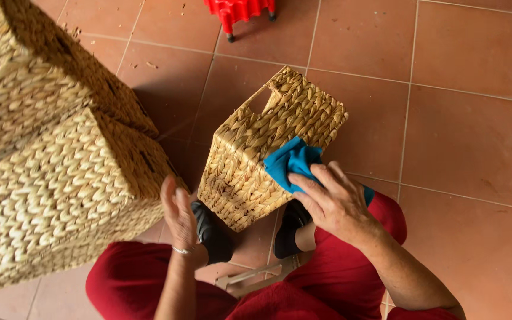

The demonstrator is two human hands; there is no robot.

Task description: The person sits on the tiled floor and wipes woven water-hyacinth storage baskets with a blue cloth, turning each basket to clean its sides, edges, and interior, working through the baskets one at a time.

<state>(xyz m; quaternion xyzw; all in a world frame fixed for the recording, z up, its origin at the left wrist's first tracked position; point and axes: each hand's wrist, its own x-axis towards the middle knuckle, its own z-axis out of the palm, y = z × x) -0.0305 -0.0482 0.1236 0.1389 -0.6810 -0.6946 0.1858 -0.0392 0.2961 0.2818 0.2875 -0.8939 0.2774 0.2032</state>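
Red trousers (303,299): soft cloth, covering both knees at the bottom of the view. Black shoes, 2: left shoe (208,234), right shoe (290,228), on the floor under the basket's near corner.

Left hand (179,216): open, fingers held flat together, palm resting against the near lower edge of the small basket. 1 thin metal bracelet (182,250) at the wrist.

Right hand (334,204): fingers spread and flattened, pressing the blue cloth onto the basket's side.

Blue cloth (291,161): 1, soft, crumpled, half under the fingers.

Small basket (256,154): 1, box-shaped, tightly plaited straw-coloured fibre with a chunky braided texture. It lies tipped on the tiles between the feet, long axis running from near left to far right, with 1 cut-out handle slot (261,102) at the far upper end.

Large baskets (48,148): 2, same plaited weave, stacked at the left, touching one another, just beside the small one.

Floor tiles (457,136): square terracotta, matt, pale grout lines.

Red plastic stool (239,10): 1, ribbed, partly out of view at the far edge.
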